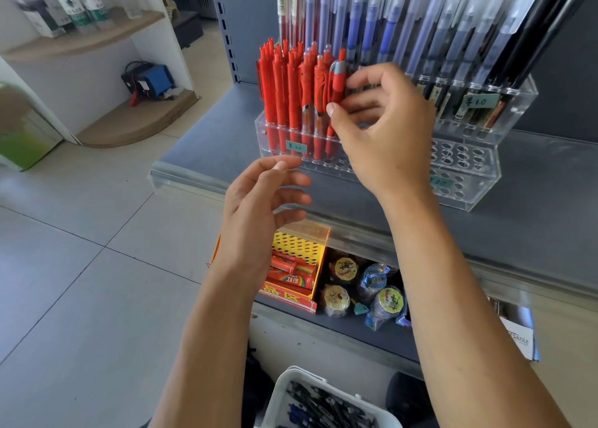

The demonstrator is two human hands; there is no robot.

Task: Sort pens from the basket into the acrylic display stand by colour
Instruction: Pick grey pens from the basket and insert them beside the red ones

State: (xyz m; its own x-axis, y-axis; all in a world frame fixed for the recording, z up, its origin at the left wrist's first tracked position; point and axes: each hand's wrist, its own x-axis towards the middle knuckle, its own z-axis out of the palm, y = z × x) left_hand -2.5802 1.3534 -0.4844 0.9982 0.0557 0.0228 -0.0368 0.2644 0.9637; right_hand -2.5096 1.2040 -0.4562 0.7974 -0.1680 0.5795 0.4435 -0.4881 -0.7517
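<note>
While right hand [385, 130] fingers pinch red plastic pen [336, 84] w/ grey clip, seat it straight in clear acrylic display stand [466, 194]; left hand [259, 207] loose, empty.

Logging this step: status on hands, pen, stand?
Right hand pinching red pen at acrylic stand. Left hand open, empty. Front holes free, nothing blocking.

Lower shelf, at 6 o'clock: yellow perforated box [299, 249] holding red packets [291, 274], with wrapped tape rolls [345, 268] just beside at its 3 o'clock. At 10 o'clock, a wooden corner shelf [97, 37] carries bottles [81, 3]; blue device [152, 79] sits on the tier below.
</note>
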